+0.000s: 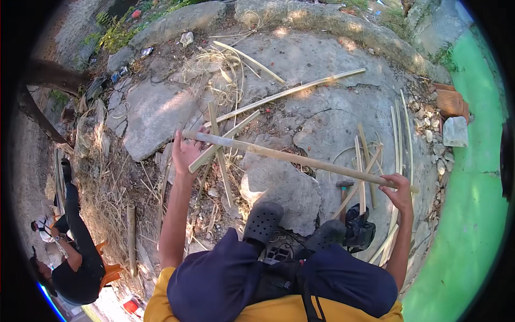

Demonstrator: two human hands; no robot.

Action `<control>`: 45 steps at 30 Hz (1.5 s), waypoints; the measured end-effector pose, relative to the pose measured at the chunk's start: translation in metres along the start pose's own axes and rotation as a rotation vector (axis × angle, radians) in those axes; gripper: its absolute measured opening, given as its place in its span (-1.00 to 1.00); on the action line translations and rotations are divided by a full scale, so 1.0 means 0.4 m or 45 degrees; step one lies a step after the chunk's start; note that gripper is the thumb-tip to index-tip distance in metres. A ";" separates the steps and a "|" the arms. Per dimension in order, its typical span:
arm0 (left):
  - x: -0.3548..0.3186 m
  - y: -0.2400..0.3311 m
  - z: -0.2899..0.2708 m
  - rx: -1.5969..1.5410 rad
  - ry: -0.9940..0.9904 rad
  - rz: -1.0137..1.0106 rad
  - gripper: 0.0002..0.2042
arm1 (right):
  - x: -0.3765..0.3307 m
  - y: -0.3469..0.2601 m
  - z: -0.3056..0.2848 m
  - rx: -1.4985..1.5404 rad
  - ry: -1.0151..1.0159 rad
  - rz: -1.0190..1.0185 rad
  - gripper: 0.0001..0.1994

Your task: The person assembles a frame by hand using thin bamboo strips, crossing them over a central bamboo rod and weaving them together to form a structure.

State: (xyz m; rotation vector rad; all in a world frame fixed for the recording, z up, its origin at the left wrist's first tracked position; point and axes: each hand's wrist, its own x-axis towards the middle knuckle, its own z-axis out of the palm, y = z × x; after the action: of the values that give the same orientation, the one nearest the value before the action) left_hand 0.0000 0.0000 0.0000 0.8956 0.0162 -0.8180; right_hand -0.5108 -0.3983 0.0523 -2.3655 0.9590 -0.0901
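Observation:
A long bamboo stick [292,156] lies across in front of me, above my knees, sloping down to the right. My left hand [186,151] holds it close to its left end, fingers spread partly behind it. Near the other end, my right hand [398,192] pinches the stick between thumb and fingers. Just beyond my left hand, split bamboo pieces [224,141] cross one another on the ground. A longer bamboo strip [300,89] stretches away behind them. By my right hand stand or lean several more slats [367,161], near a hammer [345,185].
A stone block [281,196] sits before my shoes. A black plastic bag [359,228] lies right of them. Thin shavings [228,72] are heaped at the far left. Thin strips [399,134] lie at right, beside rubble and a green surface [466,214]. Another person [80,263] sits at left.

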 end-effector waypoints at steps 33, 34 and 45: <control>0.007 -0.234 0.022 0.901 0.042 -0.158 -0.53 | -0.011 0.012 0.015 -0.046 0.067 -0.036 -0.61; 0.005 -0.232 0.029 0.909 0.017 -0.132 -0.43 | -0.012 0.016 0.013 -0.049 0.067 -0.033 -0.61; 0.027 -0.257 -0.017 0.801 0.041 -0.061 -0.53 | -0.010 0.002 0.013 0.030 -0.001 -0.008 -0.59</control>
State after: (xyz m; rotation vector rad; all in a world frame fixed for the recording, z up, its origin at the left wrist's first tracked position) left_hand -0.0559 -0.0380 -0.0784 1.5046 -0.2024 -0.8673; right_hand -0.5130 -0.3935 0.0483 -2.3471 0.9456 -0.1021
